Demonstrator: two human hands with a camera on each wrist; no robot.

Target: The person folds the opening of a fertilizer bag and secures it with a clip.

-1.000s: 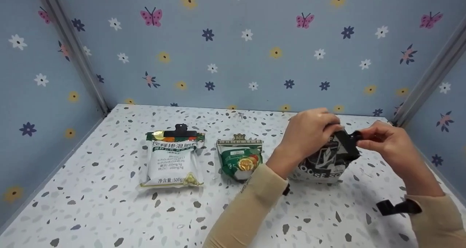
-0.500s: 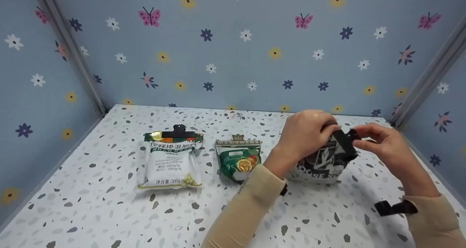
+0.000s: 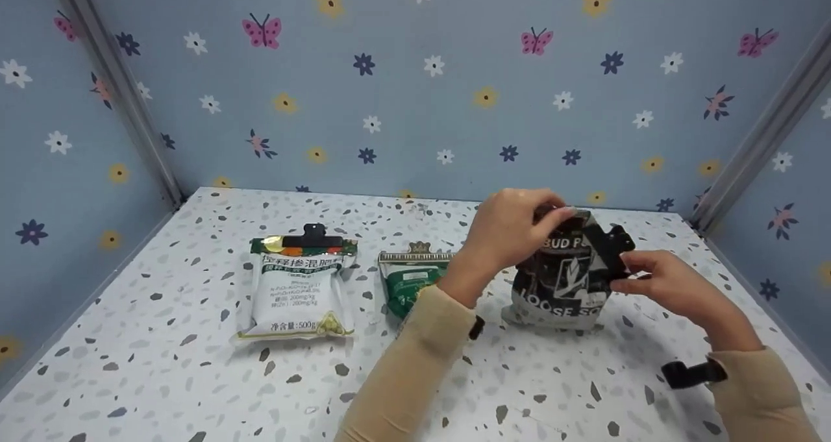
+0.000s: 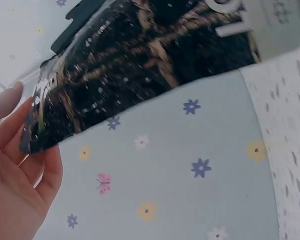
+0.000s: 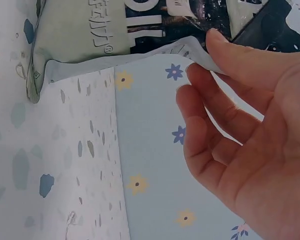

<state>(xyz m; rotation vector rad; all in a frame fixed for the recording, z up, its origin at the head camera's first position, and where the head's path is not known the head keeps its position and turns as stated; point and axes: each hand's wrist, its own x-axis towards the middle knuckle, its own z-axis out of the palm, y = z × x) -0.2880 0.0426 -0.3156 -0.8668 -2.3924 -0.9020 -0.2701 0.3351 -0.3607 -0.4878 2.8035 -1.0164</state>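
Note:
A black-and-grey soil bag (image 3: 561, 276) stands on the right part of the table, its "LOOSE SOIL" type partly readable. Across its slanted upper right corner sits a black clip (image 3: 613, 247). My left hand (image 3: 509, 231) grips the bag's top left corner; in the left wrist view the thumb and fingers of the left hand (image 4: 22, 170) lie around that corner. My right hand (image 3: 682, 289) pinches the bag's right edge just below the clip. In the right wrist view, the thumb and forefinger of the right hand (image 5: 240, 115) meet at the edge, beside the clip (image 5: 270, 30).
Left of the soil bag lies a green-and-white pouch (image 3: 406, 283) with a gold clip (image 3: 415, 256), partly behind my left forearm. Farther left is a white fertilizer bag (image 3: 295, 293) with a black clip (image 3: 313, 236). Flower-patterned panels (image 3: 435, 104) wall the speckled table (image 3: 214, 377).
My right hand has left the clip and moved down to the bag's right edge. The clip stays on the bag. My left hand has moved left, and the bag's front now shows more.

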